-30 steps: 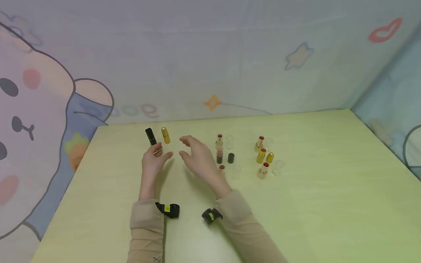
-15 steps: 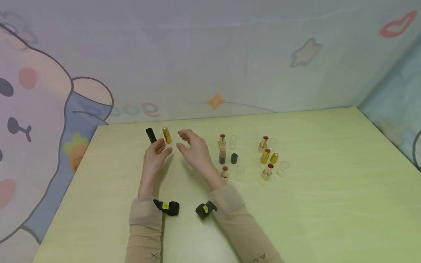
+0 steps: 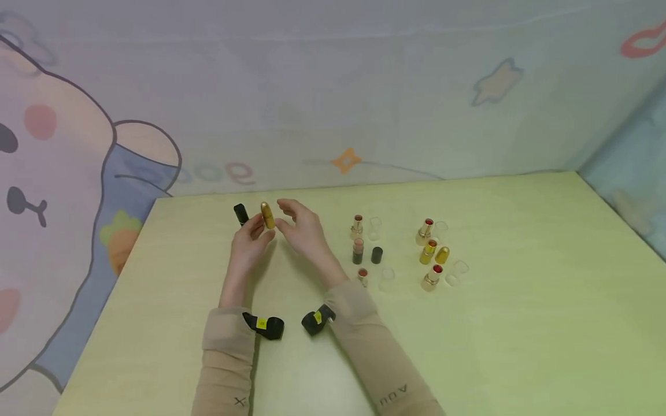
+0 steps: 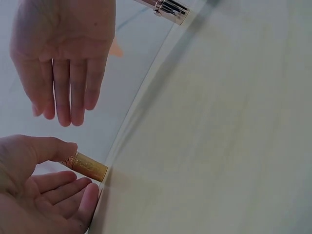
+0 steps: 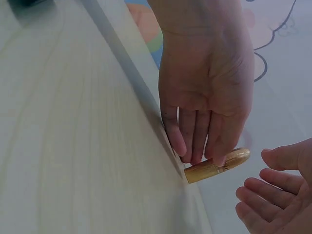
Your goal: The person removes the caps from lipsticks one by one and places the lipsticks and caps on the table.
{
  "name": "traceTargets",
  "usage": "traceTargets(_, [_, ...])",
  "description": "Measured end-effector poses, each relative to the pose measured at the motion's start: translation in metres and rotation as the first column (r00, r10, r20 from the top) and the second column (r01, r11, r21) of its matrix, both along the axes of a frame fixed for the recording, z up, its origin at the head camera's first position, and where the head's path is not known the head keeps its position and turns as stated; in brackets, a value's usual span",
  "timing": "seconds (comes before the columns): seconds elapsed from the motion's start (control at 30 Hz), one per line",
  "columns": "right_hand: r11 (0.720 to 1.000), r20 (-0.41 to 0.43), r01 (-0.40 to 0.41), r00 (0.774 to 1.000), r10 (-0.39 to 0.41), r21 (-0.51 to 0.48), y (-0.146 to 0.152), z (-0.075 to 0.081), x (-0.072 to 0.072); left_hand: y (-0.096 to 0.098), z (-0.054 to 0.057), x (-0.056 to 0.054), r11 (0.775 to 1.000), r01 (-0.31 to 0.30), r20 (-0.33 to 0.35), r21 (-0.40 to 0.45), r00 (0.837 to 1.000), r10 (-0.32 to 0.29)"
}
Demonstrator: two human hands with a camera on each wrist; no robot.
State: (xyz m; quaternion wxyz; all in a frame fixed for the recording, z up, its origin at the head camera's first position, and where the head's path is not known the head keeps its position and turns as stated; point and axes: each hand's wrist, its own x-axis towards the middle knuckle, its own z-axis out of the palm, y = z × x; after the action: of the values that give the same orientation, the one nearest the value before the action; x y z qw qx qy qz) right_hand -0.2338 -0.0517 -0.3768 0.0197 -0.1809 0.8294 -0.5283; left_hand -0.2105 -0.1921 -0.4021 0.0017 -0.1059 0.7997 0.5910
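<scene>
A gold bullet-shaped lipstick tube [image 3: 267,215], cap on, stands upright near the back left of the table. My left hand [image 3: 247,245] is just left of it, fingers loosely bent and thumb apart; its fingertips overlap the tube in the right wrist view. My right hand [image 3: 303,232] is on the tube's other side, palm turned inward, fingers extended and nothing between them. In the left wrist view the gold tube [image 4: 88,167] shows beyond my left thumb. Behind the left fingers stands a black lipstick tube [image 3: 241,214], its lower part hidden.
Right of the hands stand several uncapped lipsticks in two columns, including a pink one [image 3: 358,251] and a gold one [image 3: 428,252]. Beside them are a black cap [image 3: 377,255], a gold cap [image 3: 442,255] and clear caps [image 3: 387,278]. A printed cloth [image 3: 291,104] hangs behind the table.
Both hands have moved toward the gold tube, the right one leftward and farther back. The head view has shifted slightly; the tubes and lipsticks stand as before.
</scene>
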Motion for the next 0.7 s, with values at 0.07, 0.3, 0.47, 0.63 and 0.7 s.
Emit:
traceTargets(0.07, [1.000, 0.015, -0.013, 1.000, 0.014, -0.015, -0.003, -0.002, -0.002, 0.001, -0.001, 0.000, 1.000, -0.002, -0.009, -0.008, 1.000, 0.002])
traceTargets(0.3, [0.998, 0.052, -0.041, 0.998, 0.044, -0.056, -0.009, -0.009, -0.009, 0.005, -0.003, -0.001, 1.000, -0.014, -0.042, -0.018, 0.999, 0.014])
traceTargets(0.47, [0.995, 0.083, -0.062, 0.994, 0.069, -0.080, -0.012, -0.012, -0.009, 0.010, -0.005, 0.002, 0.998, -0.052, -0.054, -0.017, 0.997, 0.051])
traceTargets(0.63, [0.992, 0.084, -0.036, 0.995, 0.046, -0.117, -0.013, -0.015, -0.009, 0.017, -0.003, 0.004, 0.995, -0.086, -0.087, -0.040, 0.993, 0.082])
traceTargets(0.7, [0.993, 0.081, -0.022, 0.996, 0.032, -0.118, -0.012, -0.014, -0.008, 0.019, -0.003, 0.004, 0.994, -0.093, -0.103, -0.061, 0.991, 0.087])
